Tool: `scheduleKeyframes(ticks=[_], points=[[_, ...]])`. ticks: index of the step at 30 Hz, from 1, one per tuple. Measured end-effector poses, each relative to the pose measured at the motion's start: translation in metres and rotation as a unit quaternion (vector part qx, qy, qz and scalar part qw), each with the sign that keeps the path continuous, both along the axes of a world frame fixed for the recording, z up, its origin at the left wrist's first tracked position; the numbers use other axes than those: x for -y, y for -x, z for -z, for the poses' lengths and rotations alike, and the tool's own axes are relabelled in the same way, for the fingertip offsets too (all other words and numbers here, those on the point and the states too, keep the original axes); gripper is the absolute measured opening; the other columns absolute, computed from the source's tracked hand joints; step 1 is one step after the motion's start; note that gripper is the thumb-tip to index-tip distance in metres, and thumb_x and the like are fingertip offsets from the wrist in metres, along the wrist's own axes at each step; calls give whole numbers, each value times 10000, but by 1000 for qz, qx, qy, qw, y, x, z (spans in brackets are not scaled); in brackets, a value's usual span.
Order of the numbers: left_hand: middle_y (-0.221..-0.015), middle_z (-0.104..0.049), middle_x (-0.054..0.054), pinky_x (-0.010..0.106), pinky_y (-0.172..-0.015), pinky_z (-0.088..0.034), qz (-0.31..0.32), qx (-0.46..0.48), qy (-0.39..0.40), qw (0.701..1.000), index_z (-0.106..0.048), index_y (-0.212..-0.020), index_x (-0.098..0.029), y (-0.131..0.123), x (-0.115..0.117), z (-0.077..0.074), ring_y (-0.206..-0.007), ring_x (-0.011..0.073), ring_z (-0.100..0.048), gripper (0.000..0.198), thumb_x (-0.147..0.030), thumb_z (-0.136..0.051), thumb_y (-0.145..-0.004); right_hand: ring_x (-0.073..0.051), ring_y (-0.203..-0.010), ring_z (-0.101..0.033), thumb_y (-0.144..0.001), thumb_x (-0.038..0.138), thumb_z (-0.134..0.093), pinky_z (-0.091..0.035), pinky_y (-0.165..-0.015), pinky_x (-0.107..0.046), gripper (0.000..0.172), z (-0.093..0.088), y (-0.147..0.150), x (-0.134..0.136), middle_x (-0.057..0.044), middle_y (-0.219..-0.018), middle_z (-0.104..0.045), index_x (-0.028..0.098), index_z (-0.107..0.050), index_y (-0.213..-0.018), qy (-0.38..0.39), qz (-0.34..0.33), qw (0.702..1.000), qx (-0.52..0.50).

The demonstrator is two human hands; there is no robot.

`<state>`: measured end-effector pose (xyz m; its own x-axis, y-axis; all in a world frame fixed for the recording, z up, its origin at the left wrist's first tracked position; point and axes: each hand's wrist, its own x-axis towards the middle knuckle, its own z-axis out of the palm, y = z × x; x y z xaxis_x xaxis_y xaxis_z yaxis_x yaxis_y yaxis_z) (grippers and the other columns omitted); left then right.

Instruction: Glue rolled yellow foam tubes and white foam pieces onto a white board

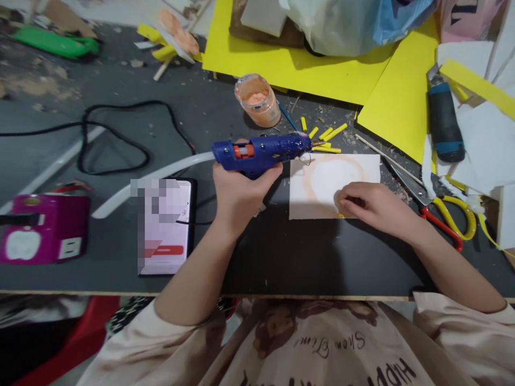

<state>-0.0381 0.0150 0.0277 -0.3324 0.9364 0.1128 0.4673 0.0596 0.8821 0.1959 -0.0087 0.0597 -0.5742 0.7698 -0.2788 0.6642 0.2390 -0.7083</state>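
Note:
My left hand point(237, 193) is wrapped round the grip of a blue hot glue gun point(263, 151), held level with its nozzle pointing right, just above the top left corner of a white paper square point(322, 182) marked with an orange ring. My right hand point(372, 206) rests on the paper's lower right part, fingers curled and pinched on a small yellow piece that barely shows. Several short yellow sticks point(326, 136) lie just beyond the nozzle.
A jar of orange powder point(258, 100) stands behind the gun. Yellow sheets point(306, 64) lie at the back, red-and-yellow scissors point(438, 206) and a utility knife point(443, 118) on the right. A phone point(167, 228), a black cable point(116, 134) and a magenta box point(42, 228) sit left.

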Motion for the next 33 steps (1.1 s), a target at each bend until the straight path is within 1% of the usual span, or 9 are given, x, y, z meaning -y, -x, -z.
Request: scheduleKeyframes(ticks=[12, 16, 20, 27, 29, 33], points=[[-612, -581, -15, 293, -633, -543, -1, 6, -4, 1000, -498, -614, -213, 2, 0, 0, -632, 172, -606, 248, -275, -729, -547, -111, -660, -508, -841, 140, -477, -332, -634, -231, 155, 5, 1, 0, -17, -749, -622, 165, -598, -748, 10, 26, 1000, -11], [-641, -596, -14, 294, -660, -545, 2, 17, -22, 1000, -514, -645, -211, 1, -1, 1, -658, 177, -616, 242, -259, -726, -539, -102, -611, -481, -826, 171, -502, -321, -600, -231, 145, 7, 1, -1, 0, -688, -593, 165, -617, -738, 15, 42, 999, -12], [-643, -593, -17, 298, -682, -545, 7, 18, -18, 1000, -515, -645, -208, 3, -1, 3, -665, 176, -614, 241, -264, -727, -545, -94, -568, -461, -804, 202, -534, -314, -569, -230, 129, 10, 1, -2, 16, -636, -568, 165, -635, -733, 28, 66, 997, -22], [-597, -557, -21, 325, -670, -543, 7, 24, -1, 1000, -535, -615, -203, 5, 1, 4, -599, 164, -579, 233, -281, -748, -565, -90, -547, -465, -794, 234, -561, -319, -557, -229, 123, 11, -1, -2, 23, -607, -562, 167, -630, -718, 41, 87, 995, -26], [-601, -561, -20, 320, -650, -536, 2, 33, 3, 999, -552, -628, -200, 5, 1, 4, -593, 161, -572, 224, -283, -753, -572, -94, -555, -476, -806, 255, -560, -329, -559, -230, 136, 12, -2, -2, 19, -617, -575, 166, -633, -733, 46, 91, 994, -40], [-610, -571, -14, 303, -616, -515, 9, 36, 11, 999, -579, -629, -189, 5, 1, 4, -595, 154, -568, 202, -281, -749, -572, -118, -626, -525, -839, 310, -539, -364, -595, -243, 184, 16, -5, -3, -15, -713, -639, 164, -631, -776, 58, 108, 990, -75]])
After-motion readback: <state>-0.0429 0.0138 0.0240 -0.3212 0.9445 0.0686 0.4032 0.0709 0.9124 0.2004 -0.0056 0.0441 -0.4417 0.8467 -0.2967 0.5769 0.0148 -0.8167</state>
